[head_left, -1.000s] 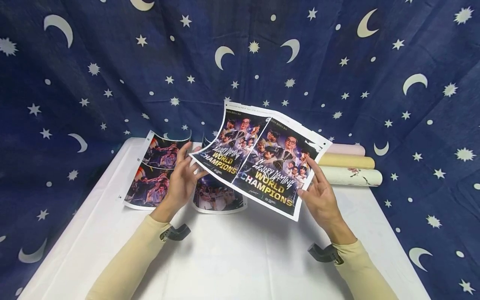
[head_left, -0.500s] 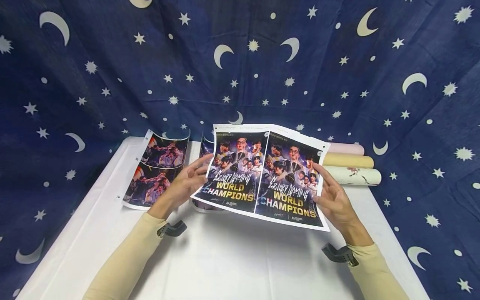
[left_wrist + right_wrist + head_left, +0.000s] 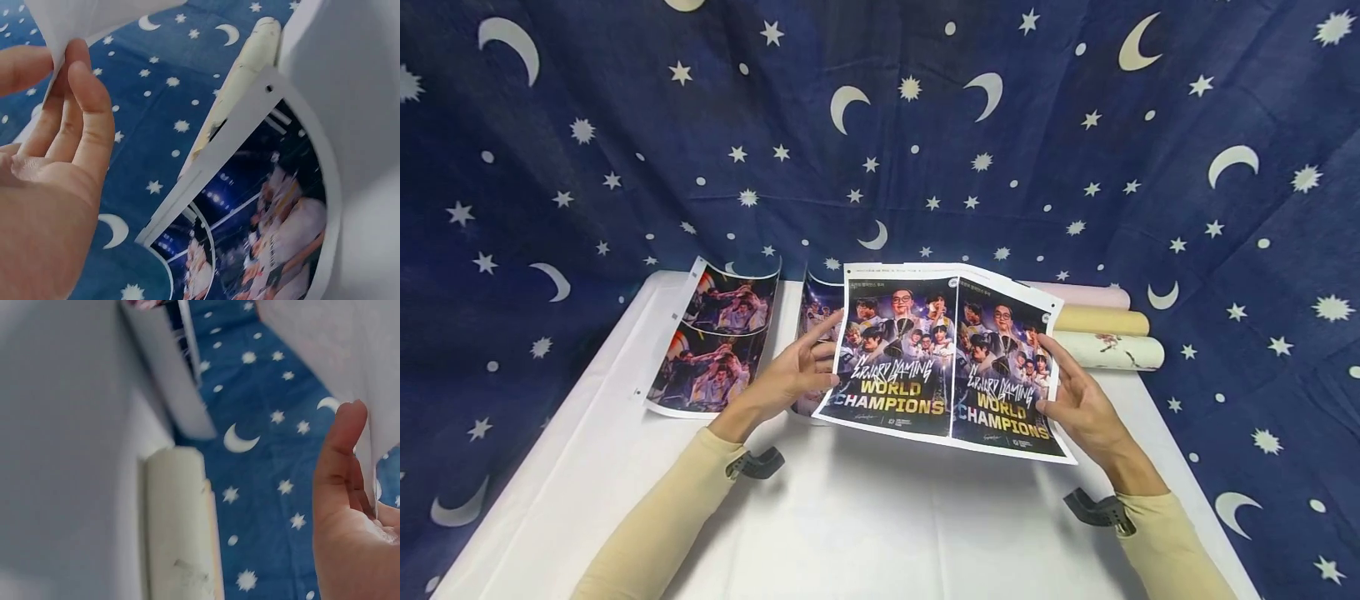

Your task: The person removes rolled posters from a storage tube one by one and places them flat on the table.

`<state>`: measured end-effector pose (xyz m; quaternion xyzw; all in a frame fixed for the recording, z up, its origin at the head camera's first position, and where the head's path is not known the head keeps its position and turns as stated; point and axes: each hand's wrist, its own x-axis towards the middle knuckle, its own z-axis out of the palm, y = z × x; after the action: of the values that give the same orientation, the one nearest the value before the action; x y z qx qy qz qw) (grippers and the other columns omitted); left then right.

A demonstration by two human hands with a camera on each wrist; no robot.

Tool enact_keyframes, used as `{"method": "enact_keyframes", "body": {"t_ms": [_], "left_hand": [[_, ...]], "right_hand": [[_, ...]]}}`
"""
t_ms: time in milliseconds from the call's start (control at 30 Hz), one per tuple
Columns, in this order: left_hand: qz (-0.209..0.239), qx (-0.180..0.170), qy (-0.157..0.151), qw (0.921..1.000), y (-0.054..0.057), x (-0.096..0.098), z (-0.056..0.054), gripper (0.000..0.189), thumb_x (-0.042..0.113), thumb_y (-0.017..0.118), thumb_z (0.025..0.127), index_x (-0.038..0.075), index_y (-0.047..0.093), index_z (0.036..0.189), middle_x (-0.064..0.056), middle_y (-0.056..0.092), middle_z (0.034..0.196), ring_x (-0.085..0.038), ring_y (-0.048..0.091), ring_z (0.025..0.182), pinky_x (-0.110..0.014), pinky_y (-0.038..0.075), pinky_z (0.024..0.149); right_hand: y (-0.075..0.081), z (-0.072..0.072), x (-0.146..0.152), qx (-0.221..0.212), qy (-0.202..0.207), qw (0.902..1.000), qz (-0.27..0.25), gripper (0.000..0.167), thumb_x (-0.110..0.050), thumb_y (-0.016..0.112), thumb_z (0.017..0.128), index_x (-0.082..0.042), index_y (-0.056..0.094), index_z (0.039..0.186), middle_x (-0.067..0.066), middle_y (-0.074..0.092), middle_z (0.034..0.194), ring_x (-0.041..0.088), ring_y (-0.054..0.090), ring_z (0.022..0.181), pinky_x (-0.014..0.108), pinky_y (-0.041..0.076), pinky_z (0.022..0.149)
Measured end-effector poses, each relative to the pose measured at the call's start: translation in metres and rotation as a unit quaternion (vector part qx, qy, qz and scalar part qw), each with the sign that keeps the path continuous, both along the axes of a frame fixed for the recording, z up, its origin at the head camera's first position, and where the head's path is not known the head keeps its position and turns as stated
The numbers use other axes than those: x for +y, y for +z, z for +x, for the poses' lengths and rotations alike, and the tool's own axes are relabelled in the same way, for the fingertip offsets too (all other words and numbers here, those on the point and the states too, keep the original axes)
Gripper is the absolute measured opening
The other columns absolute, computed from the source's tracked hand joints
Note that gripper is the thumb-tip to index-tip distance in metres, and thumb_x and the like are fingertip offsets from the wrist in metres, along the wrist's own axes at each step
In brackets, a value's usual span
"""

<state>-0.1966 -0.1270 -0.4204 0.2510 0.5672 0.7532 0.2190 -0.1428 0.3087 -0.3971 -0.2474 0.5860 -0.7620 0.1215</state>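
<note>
A printed poster sheet [image 3: 917, 358] with two side-by-side panels reading "WORLD CHAMPIONS" is held up over the table, tilted and slightly bowed. My left hand [image 3: 786, 379] pinches its left edge; in the left wrist view the fingers and thumb of that hand [image 3: 62, 156] meet on the paper's pale back. On the opposite edge, my right hand [image 3: 1086, 412] holds the sheet between thumb and fingers. The right wrist view shows this hand [image 3: 356, 512] beside the blank back. Behind the sheet lies a second print [image 3: 816, 317], mostly covered in the head view.
Another curling print [image 3: 718, 350] with two stacked photos lies at the left of the white table [image 3: 865, 533]. Back right lie a flowered roll [image 3: 1112, 352], a yellow roll [image 3: 1101, 321] and a pink roll [image 3: 1090, 296]. A dark blue star-and-moon cloth [image 3: 910, 183] hangs behind.
The sheet has come down and levelled out from its slanted position, then shifted a little right. Both hands moved with it, keeping their hold; the right hand is lower and farther right.
</note>
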Motion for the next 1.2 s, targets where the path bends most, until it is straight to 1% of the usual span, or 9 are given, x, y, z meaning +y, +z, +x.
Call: {"method": "enact_keyframes", "body": {"t_ms": [200,400,533,633,700,767,867,1100,1200], "left_hand": [[-0.025,0.009,-0.010,0.9996,-0.005,0.021,0.005,0.096,-0.013,0.062,0.084,0.021,0.012,0.159,0.000,0.057,0.108,-0.005,0.063,0.082,-0.019,0.056,0.071],[-0.042,0.005,-0.028,0.9987,-0.008,0.041,0.013,0.100,-0.014,0.063,0.082,0.022,0.011,0.159,-0.001,0.054,0.108,-0.006,0.060,0.081,-0.020,0.056,0.075],[-0.054,0.006,-0.022,0.9983,-0.012,0.057,0.019,0.104,-0.015,0.063,0.081,0.024,0.008,0.159,-0.002,0.049,0.105,-0.006,0.055,0.080,-0.019,0.053,0.072],[-0.073,0.000,0.005,0.9973,-0.016,0.072,0.024,0.105,-0.014,0.065,0.079,0.024,0.008,0.159,-0.002,0.049,0.104,-0.006,0.055,0.080,-0.020,0.052,0.071],[-0.090,-0.003,0.026,0.9956,-0.021,0.084,0.028,0.106,-0.013,0.066,0.078,0.022,0.008,0.159,-0.005,0.055,0.111,-0.005,0.059,0.081,-0.021,0.055,0.073],[-0.102,-0.009,0.038,0.9941,-0.026,0.097,0.031,0.106,-0.012,0.067,0.077,0.019,0.008,0.159,-0.010,0.059,0.116,-0.005,0.062,0.082,-0.023,0.056,0.076],[-0.109,-0.010,0.047,0.9928,-0.035,0.115,0.038,0.105,-0.011,0.067,0.077,0.014,0.007,0.159,-0.019,0.059,0.125,-0.006,0.064,0.082,-0.026,0.057,0.079],[-0.149,-0.045,0.049,0.9866,-0.052,0.144,0.055,0.106,-0.007,0.071,0.076,0.010,0.007,0.158,-0.018,0.060,0.132,-0.011,0.068,0.083,-0.032,0.052,0.094],[-0.158,-0.067,0.046,0.9841,-0.059,0.152,0.060,0.108,-0.007,0.072,0.074,0.008,0.006,0.158,-0.017,0.063,0.130,-0.014,0.070,0.082,-0.033,0.052,0.094]], "right_hand": [[-0.007,0.002,0.018,-0.011,-0.023,0.9965,0.079,0.098,0.027,0.045,0.083,-0.013,-0.003,0.159,-0.007,0.032,0.152,0.008,0.061,0.119,0.025,0.056,0.090],[-0.011,0.004,0.033,-0.008,-0.072,0.9814,0.178,0.102,0.023,0.053,0.081,-0.017,0.000,0.159,-0.004,0.012,0.158,0.000,0.059,0.113,0.021,0.056,0.084],[-0.011,0.008,0.045,-0.028,-0.122,0.9492,0.289,0.105,0.017,0.058,0.081,-0.024,0.001,0.159,0.010,0.012,0.157,0.000,0.059,0.109,0.021,0.056,0.080],[-0.010,0.009,0.056,-0.040,-0.167,0.9101,0.377,0.106,0.012,0.062,0.081,-0.026,0.000,0.159,0.020,0.006,0.160,0.025,0.051,0.128,0.028,0.052,0.088],[-0.012,0.008,0.063,-0.047,-0.193,0.8876,0.416,0.106,0.010,0.062,0.080,-0.024,0.000,0.159,0.025,-0.002,0.162,0.047,0.032,0.140,0.044,0.044,0.104],[-0.015,0.007,0.070,-0.056,-0.211,0.8704,0.441,0.105,0.009,0.061,0.079,-0.021,0.000,0.159,0.027,-0.008,0.162,0.061,0.009,0.142,0.060,0.031,0.109],[-0.023,0.008,0.081,-0.072,-0.216,0.8576,0.461,0.103,0.008,0.060,0.079,-0.015,0.000,0.159,0.029,-0.008,0.161,0.060,0.004,0.143,0.071,0.017,0.108],[-0.039,0.015,0.104,-0.082,-0.209,0.8233,0.521,0.101,0.001,0.065,0.077,-0.006,0.004,0.158,0.039,0.014,0.149,0.051,0.032,0.126,0.062,0.032,0.098],[-0.045,0.019,0.112,-0.083,-0.208,0.8136,0.537,0.101,0.000,0.068,0.076,-0.005,0.007,0.157,0.038,0.020,0.144,0.046,0.038,0.117,0.049,0.038,0.092]]}}
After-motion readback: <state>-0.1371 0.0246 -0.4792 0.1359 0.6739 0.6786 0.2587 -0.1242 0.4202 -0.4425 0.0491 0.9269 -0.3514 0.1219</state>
